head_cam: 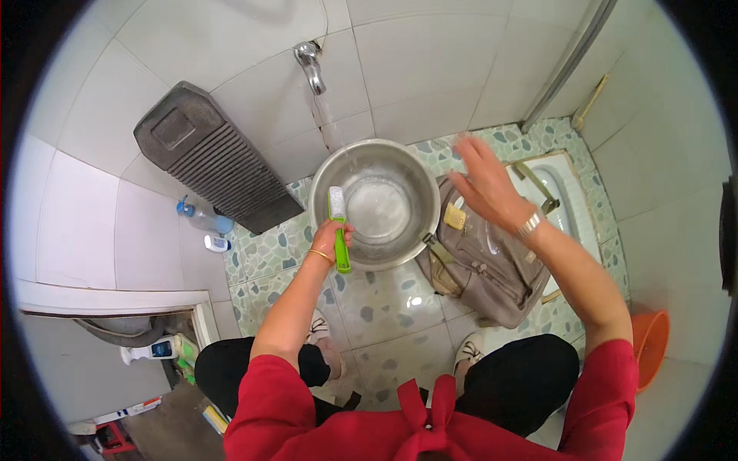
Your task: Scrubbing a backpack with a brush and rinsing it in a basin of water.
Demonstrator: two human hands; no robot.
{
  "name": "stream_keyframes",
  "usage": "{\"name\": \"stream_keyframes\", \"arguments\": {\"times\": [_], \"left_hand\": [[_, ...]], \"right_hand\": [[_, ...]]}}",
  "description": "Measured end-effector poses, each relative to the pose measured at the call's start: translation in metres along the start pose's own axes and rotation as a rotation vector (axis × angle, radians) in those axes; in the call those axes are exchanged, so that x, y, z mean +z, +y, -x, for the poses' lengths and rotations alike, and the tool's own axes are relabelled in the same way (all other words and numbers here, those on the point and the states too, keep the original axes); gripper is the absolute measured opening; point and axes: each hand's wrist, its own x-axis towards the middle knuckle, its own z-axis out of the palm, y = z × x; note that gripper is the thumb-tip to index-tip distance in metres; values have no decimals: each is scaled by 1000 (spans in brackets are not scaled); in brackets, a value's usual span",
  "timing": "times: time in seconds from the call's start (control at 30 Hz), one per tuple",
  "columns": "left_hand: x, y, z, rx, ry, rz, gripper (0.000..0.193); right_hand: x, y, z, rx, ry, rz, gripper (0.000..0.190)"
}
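Note:
My left hand (pixel 330 241) grips a green-handled scrub brush (pixel 341 248) with pale bristles, held over the near left rim of a round metal basin (pixel 319 173). Some water shows in the bottom of the basin, with a thin stream falling into it from a chrome tap (pixel 312 66) on the wall. Raised above a grey-brown backpack (pixel 490 265), my right hand (pixel 481 178) is slightly blurred, its fingers apart and nothing in it. The backpack looks wet and lies beside the basin, partly over a squat toilet (pixel 582 230). On it rests a yellow bar, seemingly soap (pixel 455 216).
A dark ridged washboard (pixel 219 161) leans against the wall at left. Beside it are a clear bottle with a blue cap (pixel 202 218) and a small white bottle (pixel 217 243). An orange bucket (pixel 650 348) stands at right, and a grey pipe (pixel 568 66) runs down the far corner.

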Motion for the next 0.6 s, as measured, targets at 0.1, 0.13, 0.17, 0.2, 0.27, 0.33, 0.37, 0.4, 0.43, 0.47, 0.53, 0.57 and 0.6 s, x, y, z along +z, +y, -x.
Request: {"name": "stream_keyframes", "arguments": {"times": [0.1, 0.13, 0.17, 0.2, 0.27, 0.33, 0.37, 0.4, 0.43, 0.47, 0.53, 0.57, 0.6], "left_hand": [[0, 1, -30, -123, -88, 152, 21], [20, 3, -29, -29, -101, 154, 23], [31, 6, -27, 72, -100, 156, 26], [34, 10, -29, 78, -140, 189, 30], [43, 16, -35, 96, -163, 222, 30], [49, 22, -32, 88, -177, 242, 29], [48, 26, -36, 85, -173, 256, 29], [46, 28, -39, 73, -203, 271, 29], [41, 27, -40, 54, -234, 285, 29], [36, 26, -39, 80, -278, 261, 28], [35, 21, -42, 50, -250, 308, 27], [36, 19, -44, 17, -220, 349, 27], [38, 14, -46, 14, -221, 347, 27]], "right_hand": [[13, -65, -115, -255, 231, -25, 37], [22, -78, -140, -304, 303, -50, 37], [34, -87, -158, -320, 296, -43, 37], [49, -95, -174, -194, 215, -82, 36], [65, -94, -199, -76, 128, -115, 35], [69, -77, -215, 11, 154, -175, 32], [67, -65, -224, 8, 140, -174, 32], [63, -54, -232, -22, 135, -321, 31], [62, -51, -233, -41, 129, -467, 30], [63, -49, -230, -32, 113, -469, 30], [55, -49, -233, -16, -46, -529, 31], [52, -51, -236, -17, -45, -528, 31], [50, -51, -237, 28, -73, -570, 31]]}}
